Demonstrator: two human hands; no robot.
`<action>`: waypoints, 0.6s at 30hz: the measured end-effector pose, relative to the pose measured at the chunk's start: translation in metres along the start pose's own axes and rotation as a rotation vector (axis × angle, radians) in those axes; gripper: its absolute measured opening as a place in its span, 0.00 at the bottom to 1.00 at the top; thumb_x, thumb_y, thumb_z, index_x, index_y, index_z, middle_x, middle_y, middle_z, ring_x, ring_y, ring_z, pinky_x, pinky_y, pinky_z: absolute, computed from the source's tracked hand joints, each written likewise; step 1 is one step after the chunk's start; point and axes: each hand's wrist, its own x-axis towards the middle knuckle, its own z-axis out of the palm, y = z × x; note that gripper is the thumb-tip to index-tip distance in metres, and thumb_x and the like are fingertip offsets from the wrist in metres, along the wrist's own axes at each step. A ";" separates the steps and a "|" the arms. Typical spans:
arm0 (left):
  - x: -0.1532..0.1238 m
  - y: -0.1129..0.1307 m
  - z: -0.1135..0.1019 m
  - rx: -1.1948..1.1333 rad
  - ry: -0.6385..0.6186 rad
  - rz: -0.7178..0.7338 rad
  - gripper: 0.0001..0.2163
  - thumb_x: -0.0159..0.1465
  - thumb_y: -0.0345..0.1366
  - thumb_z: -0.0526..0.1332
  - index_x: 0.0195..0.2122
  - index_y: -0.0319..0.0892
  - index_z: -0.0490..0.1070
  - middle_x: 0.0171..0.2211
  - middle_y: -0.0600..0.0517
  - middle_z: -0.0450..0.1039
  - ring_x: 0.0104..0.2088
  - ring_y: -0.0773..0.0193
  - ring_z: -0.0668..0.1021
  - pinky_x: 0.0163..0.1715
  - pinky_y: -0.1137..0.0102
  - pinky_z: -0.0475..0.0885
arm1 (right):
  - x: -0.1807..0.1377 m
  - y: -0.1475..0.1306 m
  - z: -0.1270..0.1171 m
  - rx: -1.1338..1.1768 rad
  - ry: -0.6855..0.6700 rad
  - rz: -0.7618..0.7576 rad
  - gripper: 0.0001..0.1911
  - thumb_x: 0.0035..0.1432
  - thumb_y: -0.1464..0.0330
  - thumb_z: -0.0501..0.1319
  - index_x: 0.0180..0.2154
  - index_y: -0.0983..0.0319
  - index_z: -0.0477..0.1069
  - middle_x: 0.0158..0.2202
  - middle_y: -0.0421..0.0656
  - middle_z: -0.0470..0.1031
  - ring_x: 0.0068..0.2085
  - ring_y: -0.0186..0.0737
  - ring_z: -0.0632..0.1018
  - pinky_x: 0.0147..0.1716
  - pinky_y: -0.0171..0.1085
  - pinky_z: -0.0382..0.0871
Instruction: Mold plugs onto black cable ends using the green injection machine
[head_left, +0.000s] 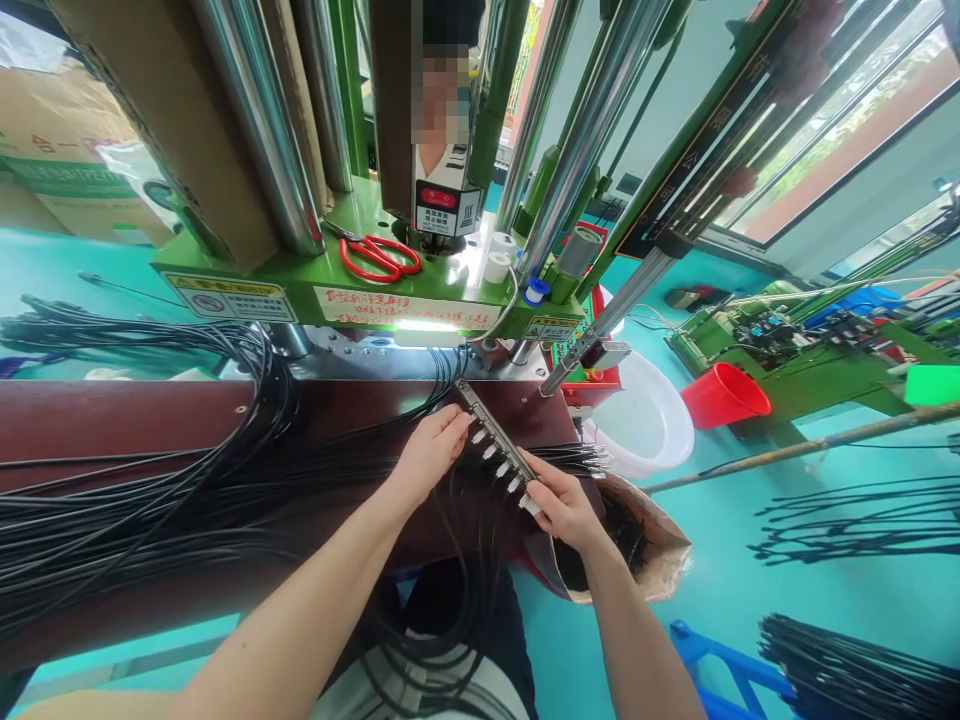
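Observation:
A long metal mould bar [496, 432] slants across the front of the machine, with several pale connector ends standing out along its lower side. My right hand [559, 500] grips the bar's near end, thumb on top. At its far part, my left hand [442, 440] pinches with thumb and forefinger against the side of the bar; what lies between those fingertips is too small to make out. Black cables [480, 540] hang from the bar toward my lap. More black cables [360, 455] lie on the dark red tabletop [97, 415] beneath my hands.
The green press [465, 285] with steel columns stands ahead, red-handled scissors [380, 262] on its ledge. A hot-surface warning label [448, 208] faces me. At right are a paper-lined bin [664, 550], a white tub [660, 420] and a red bucket [725, 397]. Behind the press is a person.

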 end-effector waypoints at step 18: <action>-0.027 0.005 -0.016 1.236 0.012 0.321 0.12 0.61 0.43 0.48 0.29 0.44 0.66 0.29 0.49 0.73 0.31 0.58 0.74 0.27 0.70 0.57 | 0.020 -0.077 -0.053 -0.647 -0.417 0.017 0.20 0.51 0.63 0.59 0.47 0.62 0.69 0.30 0.41 0.72 0.27 0.32 0.68 0.25 0.30 0.62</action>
